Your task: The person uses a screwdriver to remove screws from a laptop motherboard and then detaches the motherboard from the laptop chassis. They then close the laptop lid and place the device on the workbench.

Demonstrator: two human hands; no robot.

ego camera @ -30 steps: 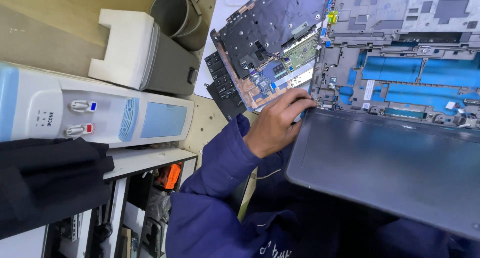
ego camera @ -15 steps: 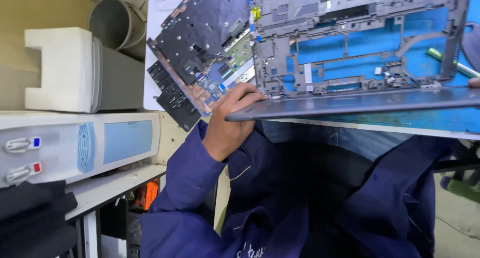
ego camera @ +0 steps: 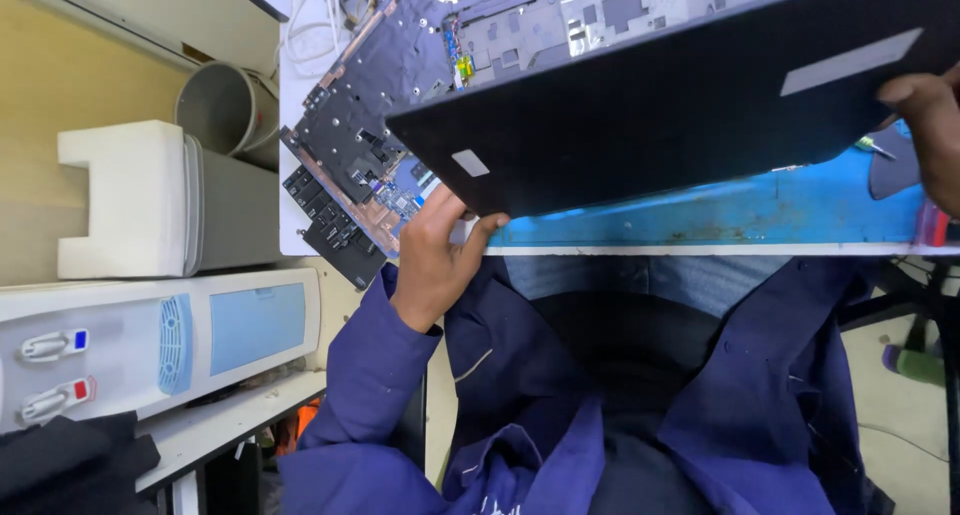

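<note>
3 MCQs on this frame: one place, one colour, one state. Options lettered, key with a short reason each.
1. Where is the left hand?
A. at the lower left corner of the dark panel
B. on the water dispenser
C. on the grey pipe

2. What colour is the bench mat?
A. red
B. blue
C. yellow

3. How is the dark panel placed?
A. flat on the mat
B. held up between both hands
C. leaning on the wall

Key: 1 A, its fingers curl at that corner. 2 B, blue shows under the panel. 3 B, the right hand holds the far end and the panel is clear of the mat.
</note>
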